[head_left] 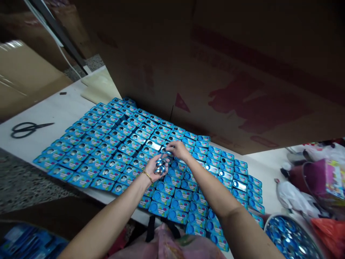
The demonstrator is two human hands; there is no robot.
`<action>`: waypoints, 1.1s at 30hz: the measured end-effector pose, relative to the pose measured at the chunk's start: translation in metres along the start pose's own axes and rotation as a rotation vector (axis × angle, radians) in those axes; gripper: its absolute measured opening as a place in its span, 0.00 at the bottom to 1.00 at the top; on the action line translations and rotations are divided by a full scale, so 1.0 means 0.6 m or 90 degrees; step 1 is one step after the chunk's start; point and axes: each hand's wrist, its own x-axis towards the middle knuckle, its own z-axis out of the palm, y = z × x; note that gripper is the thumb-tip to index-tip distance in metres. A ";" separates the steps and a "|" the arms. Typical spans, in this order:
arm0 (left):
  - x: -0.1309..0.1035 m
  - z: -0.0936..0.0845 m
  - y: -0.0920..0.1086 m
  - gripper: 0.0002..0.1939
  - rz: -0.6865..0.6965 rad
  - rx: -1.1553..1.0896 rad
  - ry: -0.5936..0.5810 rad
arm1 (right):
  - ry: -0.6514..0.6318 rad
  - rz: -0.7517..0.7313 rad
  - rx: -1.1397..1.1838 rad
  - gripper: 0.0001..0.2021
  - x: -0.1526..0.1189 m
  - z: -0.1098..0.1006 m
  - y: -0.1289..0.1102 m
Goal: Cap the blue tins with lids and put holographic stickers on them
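Blue tins [139,163] covered the worktop [64,108] in close-packed, slanting rows in front of me. Each lay flat, its long axis running left to right and dipping slightly rightward, round recess at the left end, printed lettering toward the right. Many recesses left of my hands appeared dark or silvery; those nearest my body were plain blue circles. My left hand [156,168] was palm up, half-curled, cradling a loose cluster of round metal pieces [160,167] above the middle of the array; these faced various ways. My right hand [176,149] was just beyond, fingers bent and drawn together over a tin; could not tell whether it gripped a piece. Surface: white, with dark-handled scissors [31,129] at left, blades pointing right, and cream sheets [99,86] at the far edge. A large cardboard box [161,61] with red print stood behind the tins. Room: speckled floor [16,176] at left, another carton [27,75] beyond the worktop; at right, a bowl [266,226] of shiny round pieces beside an orange-red bag [329,233].
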 end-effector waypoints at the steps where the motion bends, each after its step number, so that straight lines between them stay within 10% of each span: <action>1: -0.003 -0.003 0.004 0.10 0.005 -0.004 -0.011 | 0.026 0.036 0.021 0.06 0.019 -0.015 0.007; 8: -0.030 -0.032 0.025 0.09 0.042 -0.027 -0.023 | 0.171 0.176 -0.260 0.10 0.162 -0.085 0.030; 12: -0.040 -0.038 0.028 0.10 0.045 -0.037 -0.025 | 0.087 0.222 -0.482 0.17 0.215 -0.074 0.009; 19: -0.044 -0.037 0.044 0.09 0.052 -0.033 -0.063 | -0.063 0.329 -0.460 0.17 0.271 -0.082 0.013; 23: -0.048 -0.036 0.048 0.09 0.053 -0.029 -0.063 | -0.021 0.315 -0.478 0.19 0.244 -0.081 0.002; 27: -0.043 -0.032 0.046 0.09 0.030 -0.018 -0.054 | 0.090 0.075 -0.388 0.15 0.155 -0.033 -0.025; 30: -0.032 -0.029 0.043 0.11 0.002 0.022 -0.033 | -0.214 -0.092 -0.137 0.13 0.083 0.021 -0.041; 33: -0.025 -0.029 0.038 0.13 -0.016 0.066 -0.023 | -0.396 -0.068 0.042 0.12 0.044 0.051 -0.044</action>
